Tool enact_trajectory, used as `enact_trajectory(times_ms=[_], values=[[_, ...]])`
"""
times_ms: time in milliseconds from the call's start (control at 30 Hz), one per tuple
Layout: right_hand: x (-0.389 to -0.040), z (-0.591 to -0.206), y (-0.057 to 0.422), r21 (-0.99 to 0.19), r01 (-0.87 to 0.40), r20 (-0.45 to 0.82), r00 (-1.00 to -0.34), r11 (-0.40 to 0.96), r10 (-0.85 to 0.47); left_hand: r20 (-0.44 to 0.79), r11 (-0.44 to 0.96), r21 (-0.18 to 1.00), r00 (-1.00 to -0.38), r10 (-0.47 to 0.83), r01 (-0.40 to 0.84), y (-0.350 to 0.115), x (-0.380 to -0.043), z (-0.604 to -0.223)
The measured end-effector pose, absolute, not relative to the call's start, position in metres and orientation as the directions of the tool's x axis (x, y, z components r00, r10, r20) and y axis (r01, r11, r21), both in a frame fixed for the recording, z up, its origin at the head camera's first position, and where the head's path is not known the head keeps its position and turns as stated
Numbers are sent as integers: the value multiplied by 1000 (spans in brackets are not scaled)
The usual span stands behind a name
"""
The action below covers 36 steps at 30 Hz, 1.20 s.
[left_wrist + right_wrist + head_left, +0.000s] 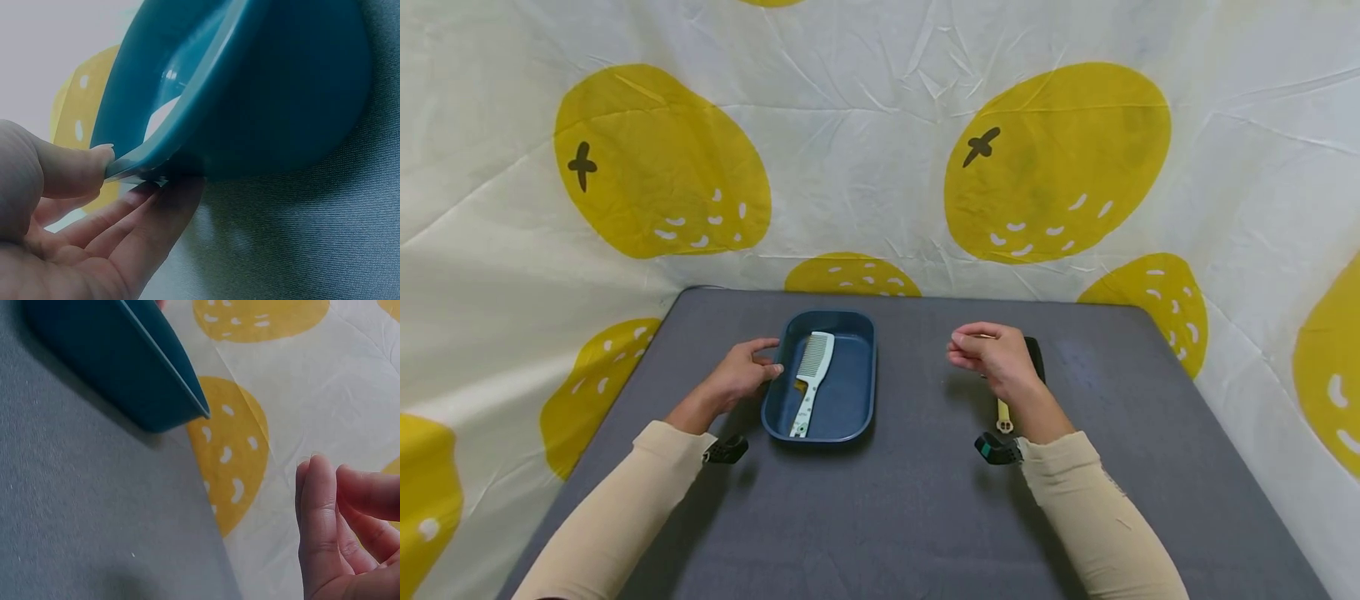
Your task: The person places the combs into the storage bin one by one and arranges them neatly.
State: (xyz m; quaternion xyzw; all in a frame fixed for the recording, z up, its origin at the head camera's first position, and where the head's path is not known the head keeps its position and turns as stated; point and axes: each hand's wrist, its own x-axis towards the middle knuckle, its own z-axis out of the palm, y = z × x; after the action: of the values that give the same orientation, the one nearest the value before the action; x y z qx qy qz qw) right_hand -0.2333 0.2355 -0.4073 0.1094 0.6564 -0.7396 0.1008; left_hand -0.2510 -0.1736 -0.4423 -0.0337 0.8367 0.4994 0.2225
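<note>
A dark blue rectangular tray (867, 400) sits left of the table's middle. My left hand (745, 372) pinches its left rim, thumb on top and fingers beneath, as the left wrist view shows. Inside the tray lies a pale green comb (812, 367) with a patterned handle, partly over a small brownish-yellow piece (801, 386). My right hand (992, 354) hovers to the right of the tray, thumb close to the fingertips and nothing visible between them. Below it, partly hidden by the hand, are a yellow strip with a flower-shaped end (1003, 418) and a black object (1037, 358).
The grey table (895, 525) reaches back to a white curtain (857, 175) printed with yellow fruit, which also hangs along both sides. Dark wrist cameras (997, 449) are worn at both sleeve cuffs.
</note>
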Motion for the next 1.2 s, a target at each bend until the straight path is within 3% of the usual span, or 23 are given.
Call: enact_trajectory(times_ms=[1200], values=[[-236, -419, 303, -928, 293, -320, -943, -229, 93, -421, 504, 812, -894, 154, -295, -173, -253, -442]])
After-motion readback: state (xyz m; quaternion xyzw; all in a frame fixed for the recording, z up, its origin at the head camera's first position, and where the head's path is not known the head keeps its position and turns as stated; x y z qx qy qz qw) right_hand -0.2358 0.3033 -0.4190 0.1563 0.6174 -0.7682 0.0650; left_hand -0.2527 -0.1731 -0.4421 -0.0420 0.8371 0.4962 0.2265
